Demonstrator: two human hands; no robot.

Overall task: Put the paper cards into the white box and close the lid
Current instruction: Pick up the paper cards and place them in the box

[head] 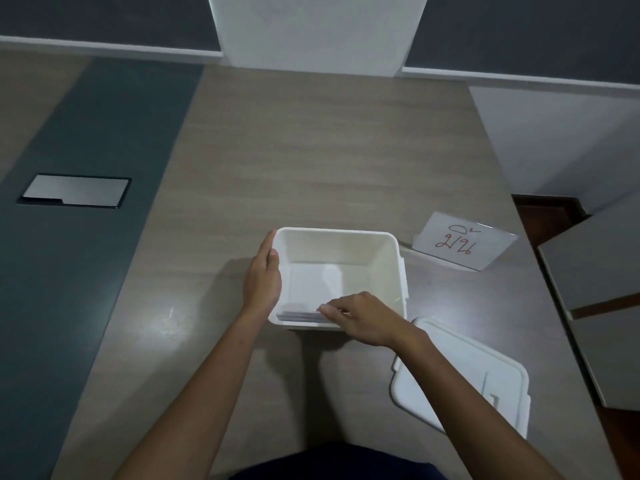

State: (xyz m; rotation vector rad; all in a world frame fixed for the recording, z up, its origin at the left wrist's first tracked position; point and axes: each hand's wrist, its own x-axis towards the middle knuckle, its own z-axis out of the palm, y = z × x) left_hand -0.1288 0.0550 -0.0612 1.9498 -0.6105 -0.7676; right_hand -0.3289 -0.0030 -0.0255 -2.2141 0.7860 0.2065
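The white box [388, 268] stands open on the wooden table in the middle of the head view. My left hand [262, 276] grips its left wall, thumb over the rim. My right hand [360, 317] reaches over the near rim and pinches a thin stack of paper cards [299, 315], which lies flat just inside the near wall. A pale card also rests on the box's floor [313, 284]. The white lid [485, 372] lies flat on the table to the right of the box, partly hidden by my right forearm.
A folded paper sign [464, 242] with red writing stands behind the box to the right. A metal cable hatch [74, 191] sits in the dark strip at left. The table's right edge runs past grey cabinet tops [595, 271].
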